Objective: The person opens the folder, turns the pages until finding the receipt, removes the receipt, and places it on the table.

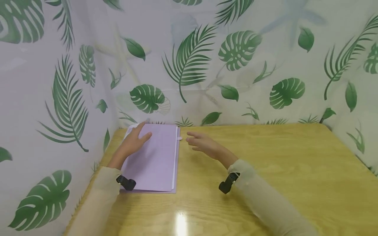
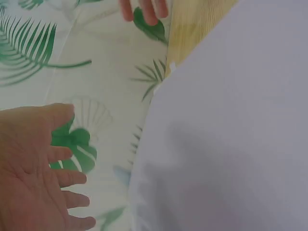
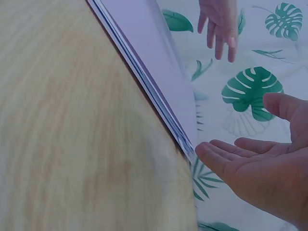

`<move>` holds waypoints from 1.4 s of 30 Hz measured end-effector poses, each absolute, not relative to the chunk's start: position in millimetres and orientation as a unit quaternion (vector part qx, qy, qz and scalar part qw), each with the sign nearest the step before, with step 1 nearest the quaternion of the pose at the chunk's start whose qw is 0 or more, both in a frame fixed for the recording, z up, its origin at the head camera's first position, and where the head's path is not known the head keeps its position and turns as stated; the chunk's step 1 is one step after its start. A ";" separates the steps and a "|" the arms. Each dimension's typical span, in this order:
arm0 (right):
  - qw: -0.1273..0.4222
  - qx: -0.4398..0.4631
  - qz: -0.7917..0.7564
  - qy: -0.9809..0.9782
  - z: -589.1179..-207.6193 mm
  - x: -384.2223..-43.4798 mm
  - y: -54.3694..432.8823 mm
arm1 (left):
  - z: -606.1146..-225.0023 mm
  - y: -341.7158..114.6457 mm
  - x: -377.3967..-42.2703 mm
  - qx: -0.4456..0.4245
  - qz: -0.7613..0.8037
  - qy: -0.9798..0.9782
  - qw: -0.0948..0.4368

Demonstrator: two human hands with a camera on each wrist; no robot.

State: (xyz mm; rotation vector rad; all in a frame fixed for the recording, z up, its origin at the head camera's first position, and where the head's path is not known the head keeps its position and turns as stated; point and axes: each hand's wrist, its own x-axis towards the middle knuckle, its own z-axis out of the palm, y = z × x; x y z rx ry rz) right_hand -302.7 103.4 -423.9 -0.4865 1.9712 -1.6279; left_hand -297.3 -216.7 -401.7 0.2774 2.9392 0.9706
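A closed lilac document folder (image 1: 153, 160) lies flat at the left part of the wooden table. White sheet edges show along its right side, and a small pale tab (image 1: 179, 138) sticks out there. Over the folder's upper left part hovers my left hand (image 1: 134, 141), fingers spread; in the left wrist view its palm (image 2: 29, 173) holds nothing. To the right of the folder, near the tab, my right hand (image 1: 205, 144) is held above the table with fingers extended. The right wrist view shows its palm (image 3: 269, 163) bare and the folder's layered edge (image 3: 144, 82) nearby.
The yellowish wooden table (image 1: 265, 170) extends to the right of the folder. White cloth (image 1: 200, 108) printed with green leaves stands along the back, left and right edges. Each wrist wears a small black camera (image 1: 126, 182) on a strap.
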 end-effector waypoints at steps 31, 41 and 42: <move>0.245 -0.012 -0.705 0.666 -450.0 -289.6 57.2 | -428.1 -285.4 -272.8 -0.094 0.343 0.923 0.144; 0.243 -0.037 -0.717 0.652 -454.5 -290.9 78.2 | -424.6 -268.2 -264.0 -0.060 0.322 0.940 0.092; 0.241 -0.038 -0.717 0.653 -456.3 -290.2 81.4 | -425.7 -265.4 -263.1 -0.058 0.326 0.939 0.096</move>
